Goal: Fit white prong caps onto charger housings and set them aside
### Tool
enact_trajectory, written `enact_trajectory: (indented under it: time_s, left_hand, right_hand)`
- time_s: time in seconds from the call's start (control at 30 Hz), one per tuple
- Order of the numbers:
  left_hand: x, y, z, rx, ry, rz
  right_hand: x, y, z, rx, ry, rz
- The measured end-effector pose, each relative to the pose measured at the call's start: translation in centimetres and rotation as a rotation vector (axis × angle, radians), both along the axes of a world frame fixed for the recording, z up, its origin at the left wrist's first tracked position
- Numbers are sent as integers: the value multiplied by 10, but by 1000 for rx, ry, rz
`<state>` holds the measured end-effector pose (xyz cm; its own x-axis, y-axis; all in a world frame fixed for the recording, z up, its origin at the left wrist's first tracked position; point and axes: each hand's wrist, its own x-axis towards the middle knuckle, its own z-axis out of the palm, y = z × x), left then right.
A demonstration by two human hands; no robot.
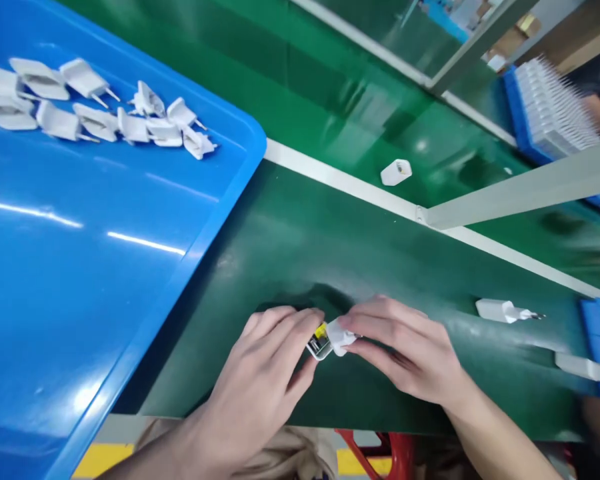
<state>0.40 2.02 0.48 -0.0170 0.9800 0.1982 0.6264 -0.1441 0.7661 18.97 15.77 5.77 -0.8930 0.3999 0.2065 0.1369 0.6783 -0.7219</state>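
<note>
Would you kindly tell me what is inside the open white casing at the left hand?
Inside the white casing, a yellow part and dark parts show. The rest is hidden by the casing's walls and the left hand.

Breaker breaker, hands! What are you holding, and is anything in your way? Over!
Left hand: gripping open white case. Right hand: pinching white plug cap at its opening. Blue tray off left, not blocking.
</note>
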Motion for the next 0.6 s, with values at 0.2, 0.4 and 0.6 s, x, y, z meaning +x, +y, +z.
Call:
enact_trajectory:
  time_s: [0.2,0.4,0.6]
  left_hand:
    - [-2,-3,3,-6,-50,32]
    - [-1,-4,-2,-4,-94,36]
    - [-2,-5,-4,-56,-121,34]
  right_hand:
    - [-12,-14,15,147,-232,49]
    - [-21,-21,16,98,-233,56]
    - [-32,-31,25,259,-375,81]
